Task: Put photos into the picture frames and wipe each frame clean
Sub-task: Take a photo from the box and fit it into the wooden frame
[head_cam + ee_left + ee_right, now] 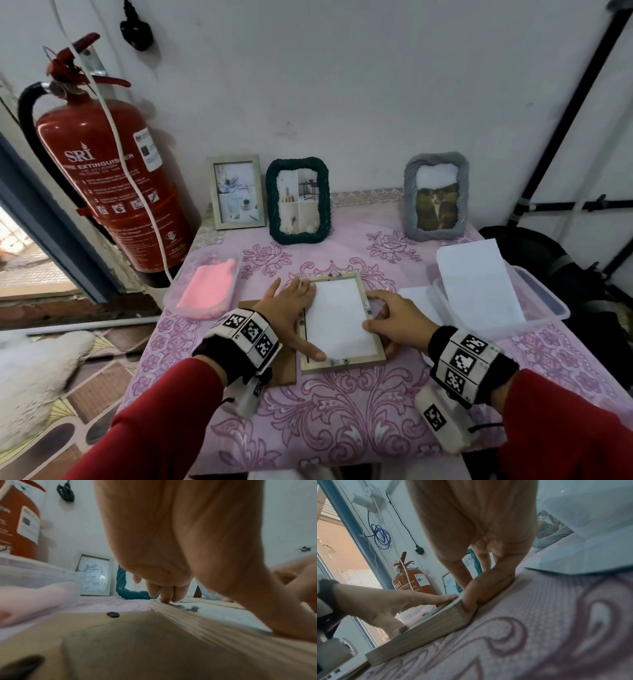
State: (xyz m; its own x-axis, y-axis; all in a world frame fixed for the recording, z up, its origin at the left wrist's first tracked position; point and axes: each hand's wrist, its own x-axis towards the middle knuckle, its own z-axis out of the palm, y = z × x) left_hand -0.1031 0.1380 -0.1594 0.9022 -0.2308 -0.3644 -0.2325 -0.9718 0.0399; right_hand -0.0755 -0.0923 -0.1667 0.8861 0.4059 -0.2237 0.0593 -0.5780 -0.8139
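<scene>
Frame: a pale wooden picture frame (342, 322) lies face down on the bench (359, 411), near its middle, on a pink floral cloth.
Photo: a white sheet (339, 318), blank side up, sits inside the frame's back opening.
Left hand: the left hand (291, 308) lies flat along the frame's left edge, fingers (164, 595) straight and pressing on the rail, thumb stretched toward the near corner.
Right hand: the right hand (397, 322) holds the frame's right edge, fingers (479, 588) curled down over the outer side and thumb on top near the sheet.
Backing board: a brown backing board (284, 373) lies under the left wrist, just beside the frame.
Cloth: a pink cloth (209, 291) rests in a clear tray to the left.
Container: a clear plastic container (534, 308) holding white sheets sits to the right.
Finished frames: a light frame (236, 192), a dark green frame (298, 200) and a grey frame (436, 195) stand upright at the back against the wall.
Extinguisher: a red fire extinguisher (102, 178) hangs on the wall left of the bench.
</scene>
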